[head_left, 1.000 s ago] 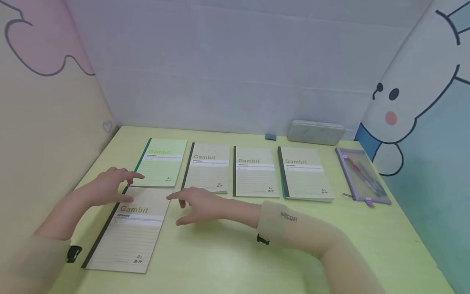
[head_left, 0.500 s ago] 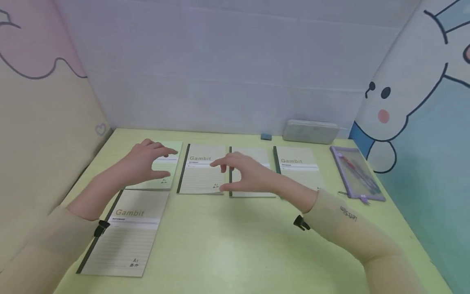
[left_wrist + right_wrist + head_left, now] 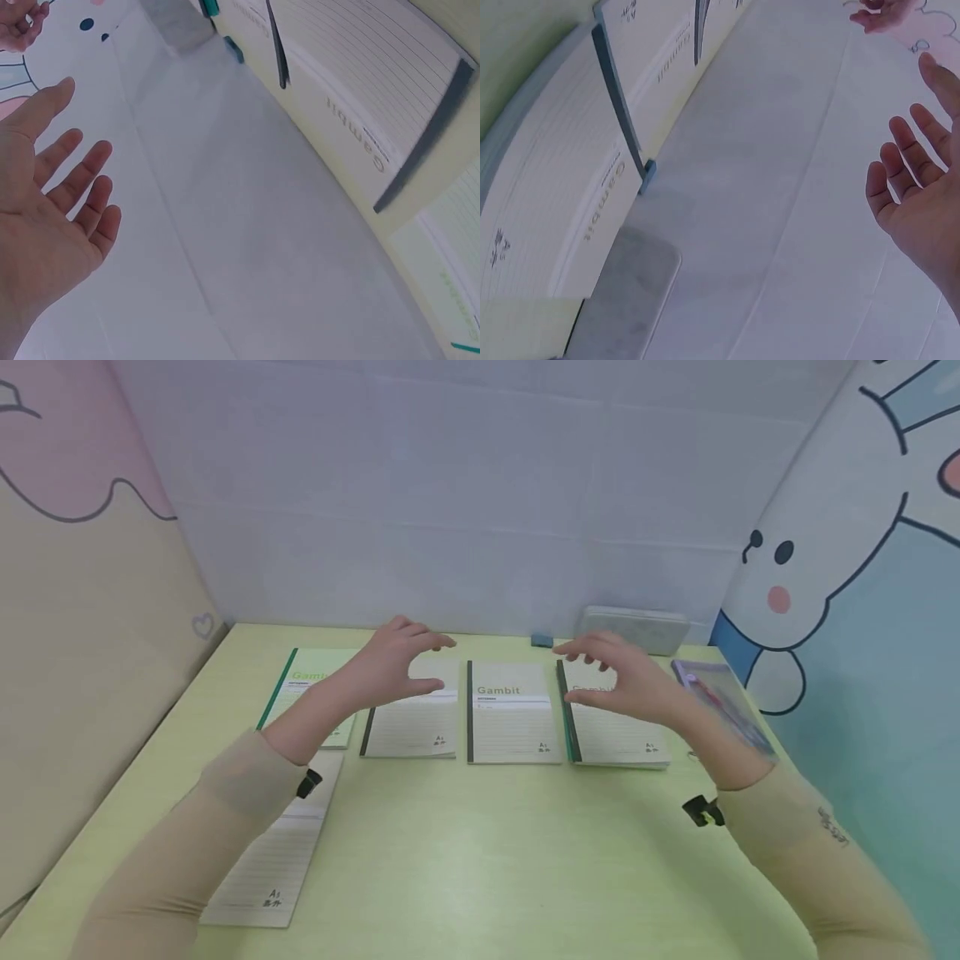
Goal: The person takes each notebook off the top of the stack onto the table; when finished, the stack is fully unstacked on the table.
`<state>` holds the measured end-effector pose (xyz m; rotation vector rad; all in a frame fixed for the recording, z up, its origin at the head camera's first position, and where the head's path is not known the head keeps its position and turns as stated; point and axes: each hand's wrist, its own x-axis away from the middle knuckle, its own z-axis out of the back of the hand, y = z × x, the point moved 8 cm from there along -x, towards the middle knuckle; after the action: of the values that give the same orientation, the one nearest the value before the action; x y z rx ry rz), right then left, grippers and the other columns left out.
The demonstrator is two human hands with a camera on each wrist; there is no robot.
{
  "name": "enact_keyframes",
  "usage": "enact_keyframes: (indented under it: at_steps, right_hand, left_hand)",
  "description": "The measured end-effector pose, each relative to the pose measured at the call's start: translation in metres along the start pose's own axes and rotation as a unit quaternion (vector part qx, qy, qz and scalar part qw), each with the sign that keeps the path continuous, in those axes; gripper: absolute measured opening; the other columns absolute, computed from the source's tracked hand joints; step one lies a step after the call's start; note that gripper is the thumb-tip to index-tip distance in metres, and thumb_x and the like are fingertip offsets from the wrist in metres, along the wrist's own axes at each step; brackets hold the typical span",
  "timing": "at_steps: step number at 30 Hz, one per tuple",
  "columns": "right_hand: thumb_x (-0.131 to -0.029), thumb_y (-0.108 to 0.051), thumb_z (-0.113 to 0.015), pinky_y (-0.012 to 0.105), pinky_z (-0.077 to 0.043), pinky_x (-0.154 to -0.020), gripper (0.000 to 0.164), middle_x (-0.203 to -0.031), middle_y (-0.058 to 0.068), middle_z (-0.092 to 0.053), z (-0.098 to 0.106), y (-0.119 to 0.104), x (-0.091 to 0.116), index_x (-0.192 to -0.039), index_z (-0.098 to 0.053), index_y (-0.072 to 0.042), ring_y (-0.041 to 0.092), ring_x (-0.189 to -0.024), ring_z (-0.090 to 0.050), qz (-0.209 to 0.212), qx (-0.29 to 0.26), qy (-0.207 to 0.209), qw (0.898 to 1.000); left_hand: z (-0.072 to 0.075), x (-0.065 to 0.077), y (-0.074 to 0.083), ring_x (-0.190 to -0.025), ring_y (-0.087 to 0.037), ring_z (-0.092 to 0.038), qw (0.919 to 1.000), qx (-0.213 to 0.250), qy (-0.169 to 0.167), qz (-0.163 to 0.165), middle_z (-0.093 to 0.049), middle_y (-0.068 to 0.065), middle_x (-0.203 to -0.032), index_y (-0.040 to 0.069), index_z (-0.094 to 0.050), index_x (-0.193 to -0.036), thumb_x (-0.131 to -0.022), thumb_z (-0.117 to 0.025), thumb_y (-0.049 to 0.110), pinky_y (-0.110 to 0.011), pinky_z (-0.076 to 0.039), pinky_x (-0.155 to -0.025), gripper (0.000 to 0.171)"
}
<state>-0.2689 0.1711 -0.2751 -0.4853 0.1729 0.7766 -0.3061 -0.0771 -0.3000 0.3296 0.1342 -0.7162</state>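
My left hand (image 3: 396, 662) hovers over the upper part of a grey notebook (image 3: 411, 727), fingers spread and holding nothing. Above the rightmost stack of notebooks (image 3: 618, 735), my right hand (image 3: 626, 677) hangs in the air with its fingers apart from the thumb. Another grey notebook (image 3: 513, 714) lies flat between the two hands. A green notebook (image 3: 281, 700) at the far left is partly covered by my left forearm. The same arm hides much of the grey notebook (image 3: 273, 860) in front of it. Both wrist views show empty palms.
At the back right, a grey case (image 3: 637, 628) stands against the wall, with a small blue block (image 3: 542, 642) to its left. A purple-edged mesh pouch (image 3: 723, 702) with pens lies at the right, partly behind my right forearm. Walls border the table's back and sides.
Both hands have lifted and swept rightward from the two left notebooks, the left to the second notebook of the row, the right to the stack. The notebooks have stayed in place.
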Motion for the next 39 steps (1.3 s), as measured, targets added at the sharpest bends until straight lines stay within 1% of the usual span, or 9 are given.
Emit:
enact_keyframes:
  at_steps: [3, 6, 13, 18, 25, 27, 32, 35, 39]
  right_hand:
    - [-0.078, -0.018, -0.077, 0.036, -0.044, -0.077, 0.056, -0.118, 0.001, -0.059, 0.019, 0.016, 0.012, -0.129, -0.055, -0.015, 0.014, -0.097, -0.049, -0.017, 0.022, 0.020, 0.999]
    - [-0.079, -0.016, -0.077, 0.036, -0.043, -0.078, 0.057, -0.120, 0.003, -0.058, 0.032, 0.040, 0.025, -0.131, -0.054, -0.015, 0.015, -0.099, -0.048, -0.051, 0.038, 0.033, 0.997]
    - [-0.080, -0.020, -0.076, 0.041, -0.043, -0.078, 0.060, -0.126, 0.010, -0.053, 0.039, 0.094, 0.053, -0.135, -0.051, -0.014, 0.019, -0.101, -0.047, -0.145, 0.049, 0.031, 0.988]
    - [-0.083, -0.026, -0.073, 0.046, -0.044, -0.079, 0.062, -0.131, 0.013, -0.049, 0.027, 0.127, 0.072, -0.137, -0.048, -0.012, 0.026, -0.104, -0.048, -0.198, 0.047, 0.008, 0.979]
    - [-0.084, -0.037, -0.071, 0.053, -0.045, -0.082, 0.067, -0.134, 0.018, -0.048, 0.000, 0.167, 0.093, -0.141, -0.043, -0.014, 0.037, -0.108, -0.052, -0.232, 0.054, -0.026, 0.971]
    - [-0.085, -0.038, -0.069, 0.055, -0.045, -0.085, 0.069, -0.136, 0.020, -0.046, -0.010, 0.176, 0.096, -0.141, -0.042, -0.011, 0.040, -0.112, -0.050, -0.229, 0.037, -0.039, 0.972]
    - [-0.085, -0.038, -0.069, 0.059, -0.041, -0.093, 0.073, -0.145, 0.022, -0.036, -0.031, 0.191, 0.102, -0.143, -0.037, -0.006, 0.045, -0.126, -0.038, -0.236, -0.011, -0.067, 0.969]
    - [-0.084, -0.042, -0.069, 0.059, -0.039, -0.094, 0.078, -0.148, 0.022, -0.032, -0.038, 0.197, 0.109, -0.145, -0.035, -0.008, 0.048, -0.126, -0.038, -0.265, -0.024, -0.086, 0.960]
    - [-0.081, -0.045, -0.070, 0.061, -0.036, -0.097, 0.085, -0.149, 0.026, -0.027, -0.048, 0.203, 0.115, -0.147, -0.032, -0.008, 0.051, -0.126, -0.036, -0.281, -0.044, -0.106, 0.953]
  left_hand:
    - [-0.009, -0.017, 0.010, -0.120, -0.027, -0.041, 0.9999, 0.015, 0.004, -0.002, -0.058, -0.001, -0.126, 0.020, -0.055, -0.131, -0.083, -0.072, 0.033, -0.048, -0.031, -0.101, 0.053]
    - [-0.021, -0.034, 0.021, -0.123, -0.026, -0.040, 0.9993, 0.037, 0.001, 0.000, -0.056, -0.002, -0.129, 0.020, -0.052, -0.134, -0.084, -0.070, 0.035, -0.048, -0.030, -0.103, 0.055]
    - [-0.062, -0.069, 0.042, -0.127, -0.024, -0.037, 0.9961, 0.087, -0.008, 0.014, -0.051, 0.000, -0.136, 0.021, -0.044, -0.141, -0.084, -0.069, 0.039, -0.046, -0.030, -0.104, 0.065]
    - [-0.099, -0.087, 0.057, -0.132, -0.026, -0.033, 0.9918, 0.121, -0.027, 0.029, -0.045, 0.001, -0.143, 0.022, -0.038, -0.145, -0.083, -0.070, 0.042, -0.049, -0.030, -0.104, 0.072]
    - [-0.147, -0.107, 0.072, -0.135, -0.029, -0.030, 0.9885, 0.134, -0.049, 0.048, -0.038, 0.001, -0.149, 0.022, -0.031, -0.147, -0.081, -0.071, 0.045, -0.051, -0.029, -0.105, 0.081]
    - [-0.159, -0.111, 0.073, -0.135, -0.030, -0.030, 0.9869, 0.141, -0.053, 0.059, -0.036, 0.001, -0.150, 0.022, -0.030, -0.148, -0.080, -0.072, 0.046, -0.051, -0.028, -0.106, 0.083]
    - [-0.181, -0.121, 0.072, -0.134, -0.029, -0.032, 0.9780, 0.168, -0.067, 0.104, -0.036, 0.001, -0.150, 0.021, -0.028, -0.149, -0.078, -0.074, 0.047, -0.050, -0.028, -0.107, 0.088]
    - [-0.189, -0.125, 0.073, -0.133, -0.028, -0.033, 0.9738, 0.171, -0.081, 0.126, -0.037, 0.002, -0.149, 0.022, -0.027, -0.149, -0.077, -0.074, 0.048, -0.048, -0.029, -0.107, 0.091]
    - [-0.199, -0.127, 0.076, -0.134, -0.029, -0.032, 0.9709, 0.166, -0.098, 0.142, -0.036, 0.000, -0.150, 0.023, -0.026, -0.150, -0.075, -0.075, 0.049, -0.048, -0.026, -0.109, 0.093]
